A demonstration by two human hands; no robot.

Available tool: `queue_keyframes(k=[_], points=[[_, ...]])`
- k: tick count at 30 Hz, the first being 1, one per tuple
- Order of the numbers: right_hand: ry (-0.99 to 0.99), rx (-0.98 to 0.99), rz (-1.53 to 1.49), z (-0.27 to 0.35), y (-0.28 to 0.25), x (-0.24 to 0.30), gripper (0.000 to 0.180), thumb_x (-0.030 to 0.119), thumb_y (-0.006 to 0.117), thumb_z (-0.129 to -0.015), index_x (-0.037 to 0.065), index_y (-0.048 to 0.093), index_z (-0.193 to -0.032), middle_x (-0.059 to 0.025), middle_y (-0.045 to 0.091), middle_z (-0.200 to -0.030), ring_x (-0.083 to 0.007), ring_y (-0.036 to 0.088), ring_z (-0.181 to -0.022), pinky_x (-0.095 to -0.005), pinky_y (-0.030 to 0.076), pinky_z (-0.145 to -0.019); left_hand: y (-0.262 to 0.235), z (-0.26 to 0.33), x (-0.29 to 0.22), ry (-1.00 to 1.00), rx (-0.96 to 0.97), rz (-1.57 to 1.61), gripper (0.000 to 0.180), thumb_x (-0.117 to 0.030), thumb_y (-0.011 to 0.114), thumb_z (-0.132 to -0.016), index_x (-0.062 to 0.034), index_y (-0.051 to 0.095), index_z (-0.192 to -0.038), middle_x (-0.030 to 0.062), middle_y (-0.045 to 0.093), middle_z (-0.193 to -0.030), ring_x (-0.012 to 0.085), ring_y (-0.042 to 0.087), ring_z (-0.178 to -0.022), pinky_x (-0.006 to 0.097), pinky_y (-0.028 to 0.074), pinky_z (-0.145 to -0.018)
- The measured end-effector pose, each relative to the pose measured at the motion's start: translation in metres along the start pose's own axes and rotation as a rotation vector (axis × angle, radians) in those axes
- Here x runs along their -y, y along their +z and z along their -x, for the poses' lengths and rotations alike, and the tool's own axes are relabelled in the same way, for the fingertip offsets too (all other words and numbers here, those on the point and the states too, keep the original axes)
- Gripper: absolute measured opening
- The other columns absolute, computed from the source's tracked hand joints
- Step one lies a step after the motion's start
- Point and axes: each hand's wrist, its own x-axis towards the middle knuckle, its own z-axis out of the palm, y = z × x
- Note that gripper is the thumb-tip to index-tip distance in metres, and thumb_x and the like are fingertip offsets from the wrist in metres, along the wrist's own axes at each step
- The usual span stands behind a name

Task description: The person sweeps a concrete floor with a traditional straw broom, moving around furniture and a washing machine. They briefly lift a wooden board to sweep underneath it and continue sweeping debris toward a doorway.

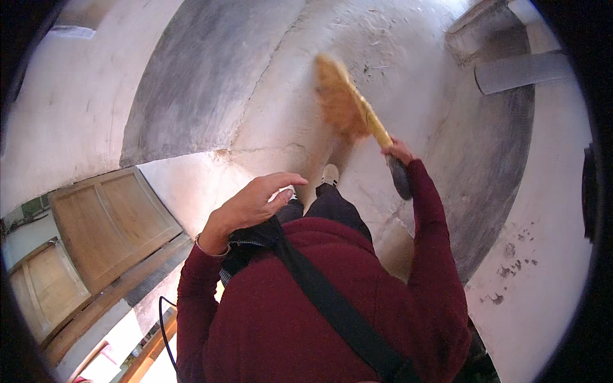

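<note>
My right hand [400, 150] is closed around the handle of a hand brush [372, 121], just where its yellow back meets the dark grip end. Orange-brown bristles fan out on the brush's left side, slightly blurred, low over the dusty floor ahead of my feet. Whether the bristle tips touch the floor I cannot tell. In front of my waist, my left hand [258, 201] hangs in the air holding nothing, its fingers stretched out and thumb apart.
Loose debris [373, 67] is scattered on the cracked pale floor [281, 121] ahead. Walls with a dark grey lower band [204, 76] stand on both sides. A wooden door [115, 223] is at the left. A pale rounded ledge or pipe [523, 71] juts out at the far right.
</note>
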Motion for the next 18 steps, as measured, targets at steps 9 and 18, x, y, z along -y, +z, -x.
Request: queue_keyframes(k=[9, 18], points=[[-0.272, -0.239, -0.035, 0.015, 0.089, 0.023, 0.062, 0.011, 0.066, -0.062, 0.007, 0.046, -0.121, -0.0032, 0.056, -0.083, -0.0127, 0.052, -0.068, -0.0267, 0.045, -0.065, 0.002, -0.018, -0.016, 0.048, 0.047, -0.006, 0.028, -0.010, 0.044, -0.087, -0.0047, 0.052, -0.114, 0.0121, 0.056, -0.113, 0.0255, 0.052, -0.105, 0.033, 0.038, -0.092], [-0.040, -0.085, -0.155, 0.039, 0.090, 0.022, 0.056, 0.011, 0.065, -0.065, 0.010, 0.049, -0.118, -0.0021, 0.052, -0.070, -0.0104, 0.048, -0.060, -0.0243, 0.042, -0.055, -0.025, -0.042, -0.020, 0.233, 0.136, -0.073, 0.029, -0.004, 0.046, -0.083, -0.0057, 0.052, -0.112, 0.0138, 0.057, -0.102, 0.0274, 0.054, -0.091, 0.033, 0.042, -0.081]])
